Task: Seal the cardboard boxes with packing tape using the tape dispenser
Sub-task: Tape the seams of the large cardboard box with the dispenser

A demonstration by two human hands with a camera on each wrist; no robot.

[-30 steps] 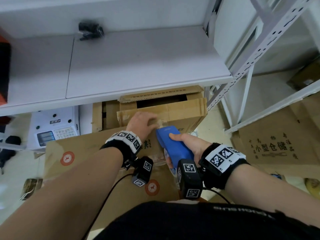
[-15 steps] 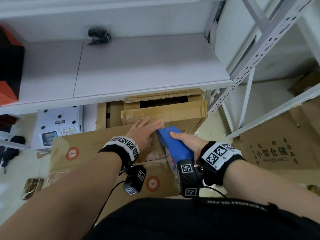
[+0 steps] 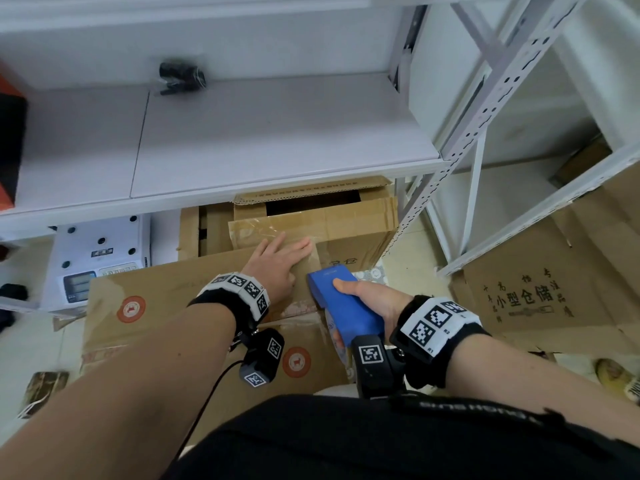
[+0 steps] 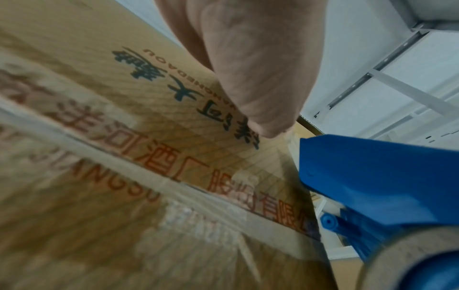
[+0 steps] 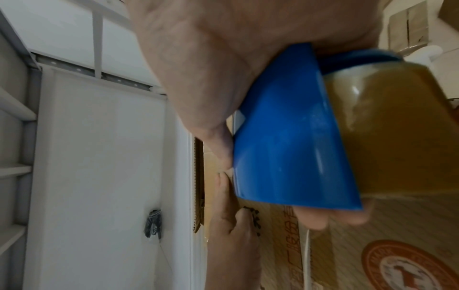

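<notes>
- Head view: the left hand [image 3: 277, 263] lies flat, fingers straight, pressing the top of the cardboard box [image 3: 166, 306] near its far edge. Just right of it, the right hand [image 3: 372, 299] grips the blue tape dispenser [image 3: 344, 306], thumb on top, over the same box toward its right edge. A second cardboard box [image 3: 346, 220] stands open behind, under the white shelf [image 3: 277, 133]. A scale [image 3: 100, 254] sits to the left.
- Left wrist view: the palm [image 4: 248, 58] presses the printed cardboard; the dispenser [image 4: 372, 176] sits close at the right.
- Right wrist view: the fingers [image 5: 330, 215] curl round the dispenser [image 5: 285, 147], with its brown tape roll [image 5: 397, 127] beside.
</notes>
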